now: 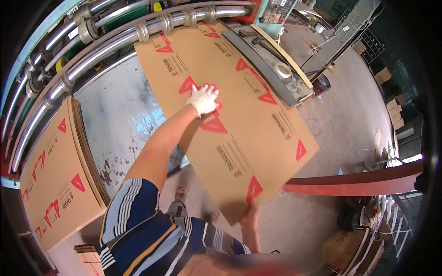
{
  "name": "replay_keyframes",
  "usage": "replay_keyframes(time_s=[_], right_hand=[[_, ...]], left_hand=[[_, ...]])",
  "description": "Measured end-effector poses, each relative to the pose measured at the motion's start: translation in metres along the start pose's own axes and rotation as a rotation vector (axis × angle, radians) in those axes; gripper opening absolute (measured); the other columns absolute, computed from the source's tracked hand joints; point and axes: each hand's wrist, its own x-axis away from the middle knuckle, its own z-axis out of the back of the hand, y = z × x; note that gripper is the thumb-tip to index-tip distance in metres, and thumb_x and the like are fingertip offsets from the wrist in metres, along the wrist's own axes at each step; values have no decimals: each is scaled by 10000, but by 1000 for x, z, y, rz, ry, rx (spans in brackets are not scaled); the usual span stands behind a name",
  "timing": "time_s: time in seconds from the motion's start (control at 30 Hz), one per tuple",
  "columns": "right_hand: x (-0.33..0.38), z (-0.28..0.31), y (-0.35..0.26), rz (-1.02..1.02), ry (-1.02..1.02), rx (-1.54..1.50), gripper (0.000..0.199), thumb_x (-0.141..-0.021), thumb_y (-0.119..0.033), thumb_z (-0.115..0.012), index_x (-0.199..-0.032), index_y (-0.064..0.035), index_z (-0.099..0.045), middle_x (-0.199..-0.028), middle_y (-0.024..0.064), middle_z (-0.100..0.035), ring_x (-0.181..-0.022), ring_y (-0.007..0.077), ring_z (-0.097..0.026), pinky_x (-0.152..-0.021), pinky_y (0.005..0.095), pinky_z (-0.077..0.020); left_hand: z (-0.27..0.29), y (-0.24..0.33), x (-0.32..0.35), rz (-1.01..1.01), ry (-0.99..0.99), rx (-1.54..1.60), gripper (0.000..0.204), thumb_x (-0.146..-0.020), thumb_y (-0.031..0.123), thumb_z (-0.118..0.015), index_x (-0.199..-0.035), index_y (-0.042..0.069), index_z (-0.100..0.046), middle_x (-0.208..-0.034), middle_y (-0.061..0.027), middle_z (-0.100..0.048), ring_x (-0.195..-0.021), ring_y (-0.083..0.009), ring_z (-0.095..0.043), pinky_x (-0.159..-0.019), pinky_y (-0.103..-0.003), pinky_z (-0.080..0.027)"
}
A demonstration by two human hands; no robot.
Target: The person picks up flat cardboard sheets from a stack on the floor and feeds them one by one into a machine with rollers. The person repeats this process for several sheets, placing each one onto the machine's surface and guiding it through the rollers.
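A cardboard sheet (241,122) is laid aslant across frame centre; judged light, stiff, easily creased, best held by its edges. Its face is met by the gloved left hand (204,100), fingers spread; its lower edge is pinched by the right hand (251,215) (fingertips hidden). A scuffed metal table (113,108) is seen left of centre, rollers (103,54) upper left, floor (340,126) right.

cream tape-ish roll (284,75) sitting on the side surface (299,90) | hammer-looking tool (264,45) lying near it | dark bucket (323,83) on the floor (343,126) | chunky red beam (354,185) off right | brown carton (341,249) lower right, kinda shadowy
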Motion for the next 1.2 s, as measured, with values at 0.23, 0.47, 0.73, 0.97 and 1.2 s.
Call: replay_keyframes(time_s=[0.23,0.47,0.73,0.97,1.2], right_hand=[[-116,-115,48,52,-2,263,598,-1009,-336,-524,-1499,-74,-301,-1478,91,-387,-1280,274,-450,-996,483,-436],[-66,-106,57,58,-124,568,441,-965,-249,-590,-1341,-43,-490,-1119,108,-624,-982,266,-649,-851,414,-528],[-21,-205,129,-810,-972,679,398,-952,-233,-621,-1241,34,-558,-1135,154,-667,-961,252,-688,-759,371,-579],[-61,-42,-32,-205,-573,755,300,-885,-136,-689,-1131,32,-650,-994,112,-708,-862,209,-695,-750,363,-570],[85,183,-155,17,80,496,345,-894,-120,-658,-1185,50,-584,-1039,127,-672,-839,231,-673,-677,361,-560]], left_hand=[[14,-137,87,98,295,-29,584,-904,468,-572,-1340,90,-486,-1452,-79,-468,-1368,-251,-401,-1047,-658,-282],[38,-295,457,1474,250,-179,748,-927,552,-480,-1503,97,-337,-1562,-160,-316,-1454,-321,-268,-1137,-607,-216],[-37,-133,437,705,127,-1,711,-955,543,-376,-1500,88,-343,-1573,-119,-312,-1489,-303,-188,-1138,-678,7],[-29,41,309,-89,98,813,637,-906,420,-529,-1442,88,-438,-1527,-143,-385,-1433,-325,-320,-1130,-642,-173],[-49,118,308,-33,3,266,775,-866,518,-590,-1437,29,-401,-1473,-207,-413,-1394,-404,-349,-1082,-646,-255]])
